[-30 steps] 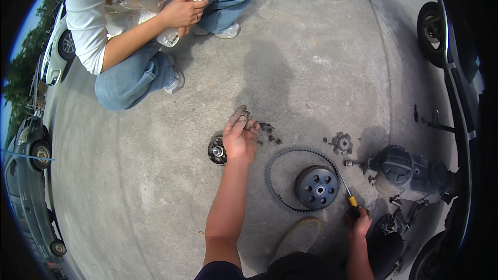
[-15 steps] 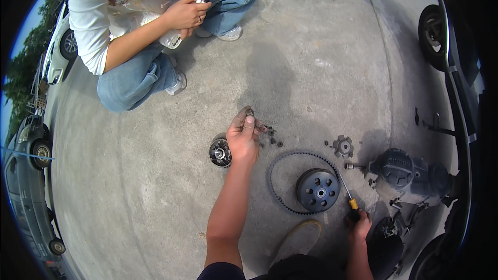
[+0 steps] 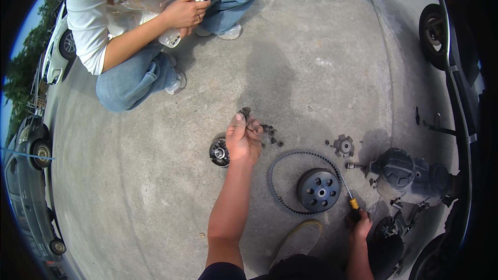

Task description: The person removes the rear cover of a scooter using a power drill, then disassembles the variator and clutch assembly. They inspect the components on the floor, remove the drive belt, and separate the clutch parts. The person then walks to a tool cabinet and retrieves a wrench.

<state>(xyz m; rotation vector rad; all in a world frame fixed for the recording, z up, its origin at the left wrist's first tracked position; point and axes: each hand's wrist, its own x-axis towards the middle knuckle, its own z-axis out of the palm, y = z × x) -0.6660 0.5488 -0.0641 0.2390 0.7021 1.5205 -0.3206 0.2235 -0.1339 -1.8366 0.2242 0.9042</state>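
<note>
My left hand [image 3: 243,137] is raised over the concrete with its fingers pinching a small dark metal-looking part [image 3: 245,110]; its exact kind is too small to tell. Just left of the wrist, a round finned part with a central shaft [image 3: 219,152] sits on the ground, partly hidden by my arm. Several small dark pieces [image 3: 272,133] lie right of the fingers. My right hand [image 3: 360,224] is wrapped round the handle of a screwdriver [image 3: 354,202], its shaft pointing up beside a dark drum with round holes [image 3: 317,191]. A toothed belt [image 3: 274,189] loops around that drum.
A star-shaped metal part [image 3: 344,146] lies beyond the drum. At right are a dark engine casing [image 3: 402,168] and a vehicle with a wheel [image 3: 433,36]. A person [image 3: 150,31] squats at the far left, holding a white phone [image 3: 171,38]. Parked cars [image 3: 31,176] line the left.
The fingers of my left hand have turned the small dark part, and its tip now sits slightly further left. My right hand stays in place on the screwdriver.
</note>
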